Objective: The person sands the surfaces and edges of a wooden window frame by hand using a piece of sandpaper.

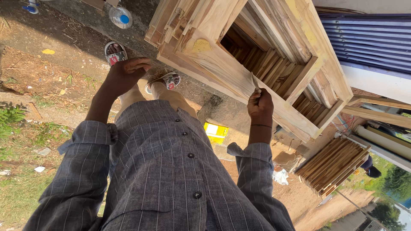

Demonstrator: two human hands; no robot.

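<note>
A large pale wooden frame, built of planks with slatted louvres inside its opening, is seen filling the upper middle and right of the view, standing on bare ground of dirt and patchy grass. A second, smaller bundle of wooden slats is seen below its lower right corner, just beside a corrugated blue-grey sheet and white pipes at the right edge. A flat yellow package with a white patch is seen lying on the ground between the frame's near edge and the person's grey striped shirt. A clear plastic bottle with a blue cap is seen lying near the top edge, and scraps of white litter are scattered in the grass at the left. Two sandalled feet are seen beneath the frame's left corner.

The right hand is held raised with the forearm upright, its fingers closed in a fist around a thin strip of sandpaper-like sheet that is pressed against the frame's near edge. The left hand is held apart from the frame, bent at the wrist, with the fingers loosely curled and nothing gripped; it is seen hovering above the feet, near the frame's left corner.
</note>
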